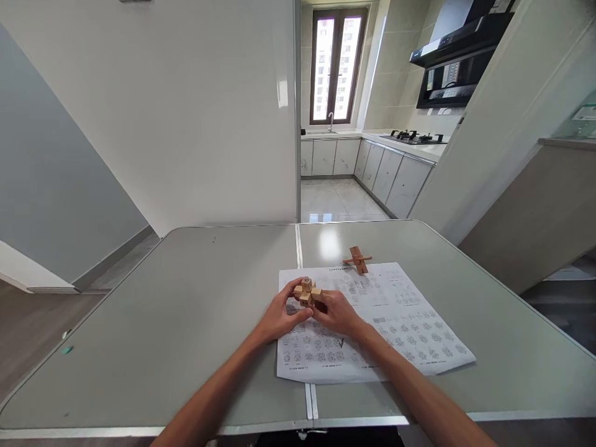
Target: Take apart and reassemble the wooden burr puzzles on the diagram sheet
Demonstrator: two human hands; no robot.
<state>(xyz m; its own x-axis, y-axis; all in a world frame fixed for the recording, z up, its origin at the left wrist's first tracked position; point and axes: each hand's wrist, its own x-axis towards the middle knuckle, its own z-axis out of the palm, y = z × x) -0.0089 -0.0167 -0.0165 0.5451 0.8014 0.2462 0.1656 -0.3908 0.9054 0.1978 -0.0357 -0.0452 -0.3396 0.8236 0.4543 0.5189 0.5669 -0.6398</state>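
A small wooden interlocking puzzle (pixel 308 291) made of pale blocks is held just above a printed sheet of diagrams (pixel 400 323). My left hand (pixel 282 314) grips its left side with curled fingers. My right hand (pixel 336 311) closes on its right side. Both hands meet over the sheet's upper left part. Farther back, a second wooden cross-shaped piece (pixel 357 259) lies at the sheet's top edge, apart from both hands.
The grey folding table (pixel 186 323) has a metal seam down its middle. A small green speck (pixel 67 350) lies near the left edge. Behind stand a white wall and an open kitchen with cabinets (pixel 395 177).
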